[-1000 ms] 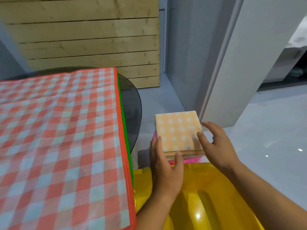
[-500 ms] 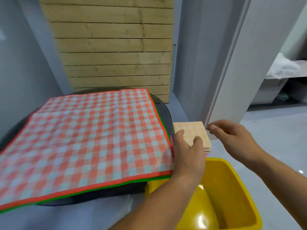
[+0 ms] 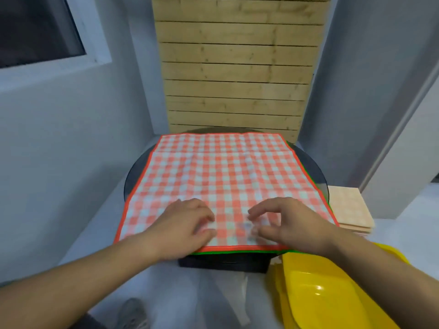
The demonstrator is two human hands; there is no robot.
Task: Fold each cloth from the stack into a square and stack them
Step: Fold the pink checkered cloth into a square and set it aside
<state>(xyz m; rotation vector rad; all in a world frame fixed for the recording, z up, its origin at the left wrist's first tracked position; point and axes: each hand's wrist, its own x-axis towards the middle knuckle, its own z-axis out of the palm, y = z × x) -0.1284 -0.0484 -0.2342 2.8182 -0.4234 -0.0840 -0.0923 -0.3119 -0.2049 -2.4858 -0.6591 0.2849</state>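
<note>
A red-and-white checked cloth (image 3: 225, 176) lies spread flat on top of the stack on the round dark table (image 3: 316, 172). A green edge of the cloth beneath (image 3: 228, 252) shows along the near side. My left hand (image 3: 187, 224) and my right hand (image 3: 282, 222) hover over the cloth's near edge, side by side, fingers loosely curled and tips touching the fabric. Neither hand holds anything. The pile of folded squares, with an orange checked one (image 3: 349, 207) on top, sits to the right of the table.
A yellow plastic tub (image 3: 318, 288) stands at the lower right beside the table. A wooden slat panel (image 3: 235, 67) leans against the wall behind the table. Grey walls close in on both sides, and a shoe (image 3: 133, 314) shows on the floor below.
Both hands left the folded pile on the right and moved left onto the near edge of the spread checked cloth. The view swung left to centre on the table.
</note>
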